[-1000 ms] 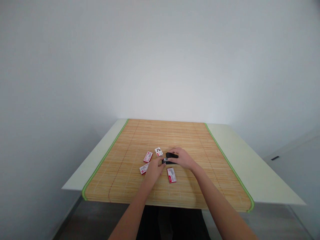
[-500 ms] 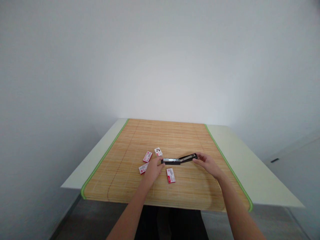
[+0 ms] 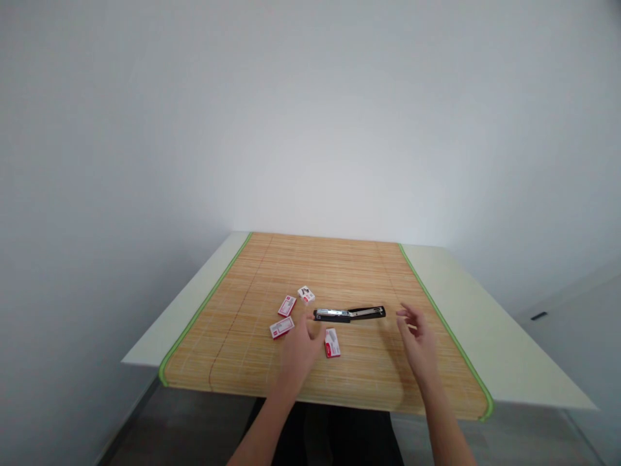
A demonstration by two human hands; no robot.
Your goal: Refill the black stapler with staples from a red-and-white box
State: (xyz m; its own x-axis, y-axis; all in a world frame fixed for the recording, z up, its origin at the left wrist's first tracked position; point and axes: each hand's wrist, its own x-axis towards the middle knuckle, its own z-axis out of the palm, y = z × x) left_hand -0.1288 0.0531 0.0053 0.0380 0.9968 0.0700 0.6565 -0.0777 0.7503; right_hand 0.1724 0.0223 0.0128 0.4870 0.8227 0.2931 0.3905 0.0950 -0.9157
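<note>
One splayed stapler (image 3: 344,316) at twelve o'clock, seemingly stable unaided, so your left hand (image 3: 299,344) and right hand (image 3: 418,338) gape loosely, empty.

Your one view looks out from your head, facing forward and down across the surface (image 3: 490,323). It sits far enough back to frame the surface's full width, your left hand (image 3: 299,349), your right hand (image 3: 419,346), the wall (image 3: 310,129) ahead and your lap (image 3: 361,433) at the bottom.
</note>
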